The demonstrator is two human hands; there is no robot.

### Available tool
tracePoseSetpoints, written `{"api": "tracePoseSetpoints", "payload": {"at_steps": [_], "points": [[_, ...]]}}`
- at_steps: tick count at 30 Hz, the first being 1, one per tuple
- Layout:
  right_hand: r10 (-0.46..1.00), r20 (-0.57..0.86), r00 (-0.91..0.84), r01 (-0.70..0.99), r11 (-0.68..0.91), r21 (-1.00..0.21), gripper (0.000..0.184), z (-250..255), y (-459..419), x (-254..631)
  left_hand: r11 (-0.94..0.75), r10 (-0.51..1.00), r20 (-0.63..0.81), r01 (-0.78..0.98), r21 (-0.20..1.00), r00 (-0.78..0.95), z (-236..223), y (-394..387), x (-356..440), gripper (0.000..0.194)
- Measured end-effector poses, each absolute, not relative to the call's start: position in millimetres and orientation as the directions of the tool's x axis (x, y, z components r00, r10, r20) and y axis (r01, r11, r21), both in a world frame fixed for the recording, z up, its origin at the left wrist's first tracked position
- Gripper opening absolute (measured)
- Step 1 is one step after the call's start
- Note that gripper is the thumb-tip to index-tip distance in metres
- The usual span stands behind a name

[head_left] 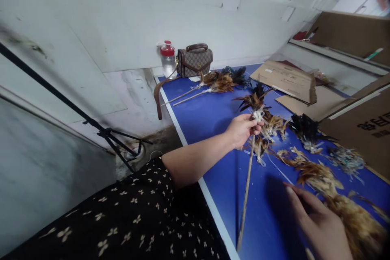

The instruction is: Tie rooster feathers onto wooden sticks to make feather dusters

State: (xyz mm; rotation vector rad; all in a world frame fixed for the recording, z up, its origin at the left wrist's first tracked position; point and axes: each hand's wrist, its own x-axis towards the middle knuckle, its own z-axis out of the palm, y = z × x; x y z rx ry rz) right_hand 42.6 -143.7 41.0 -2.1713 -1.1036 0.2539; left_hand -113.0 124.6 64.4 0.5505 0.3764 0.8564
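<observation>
My left hand (245,130) is closed round a feather duster at the white binding (258,114) below its feathers. Dark and brown feathers (256,95) fan out above the fingers. The duster's thin wooden stick (247,187) slants down towards the table's near edge. My right hand (323,223) is at the lower right above the table, thumb and forefinger pinched together. A thin white string (280,168) runs straight from near the duster to these fingertips. Small brown feather bunches (272,124) lie just beside and behind my left hand.
Two feather dusters (219,82) lie at the back of the blue table (198,109), near a handbag (195,61) and red-lidded bottle (168,60). Black feathers (304,130), bluish feathers (347,160) and brown feathers (323,178) lie rightward. Cardboard (283,79) borders the right; a tripod (106,132) stands left.
</observation>
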Motion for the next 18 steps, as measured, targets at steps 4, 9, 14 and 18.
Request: {"api": "tracePoseSetpoints", "payload": {"at_steps": [4, 9, 14, 18], "points": [[0.827, 0.13, 0.548, 0.744, -0.41, -0.527, 0.068, 50.1, -67.2, 35.4, 0.562, 0.759, -0.053, -0.612, 0.556, 0.649, 60.8, 124.2, -111.8, 0.008], [0.869, 0.013, 0.495, 0.819, -0.461, -0.342, 0.056, 35.9, -6.6, 31.1, 0.664, 0.674, -0.086, -0.551, 0.505, 0.734, 56.3, 127.8, -109.7, 0.011], [0.873, 0.009, 0.487, 0.774, -0.427, -0.467, 0.048, 57.7, -14.4, 51.6, 0.72, 0.618, -0.1, -0.51, 0.47, 0.78, 57.7, 127.7, -109.7, 0.011], [0.805, 0.069, 0.589, 0.535, -0.325, -0.78, 0.057, 101.2, -32.6, 58.7, 0.724, 0.598, -0.089, -0.489, 0.487, 0.797, 60.4, 114.4, -110.4, 0.024]]}}
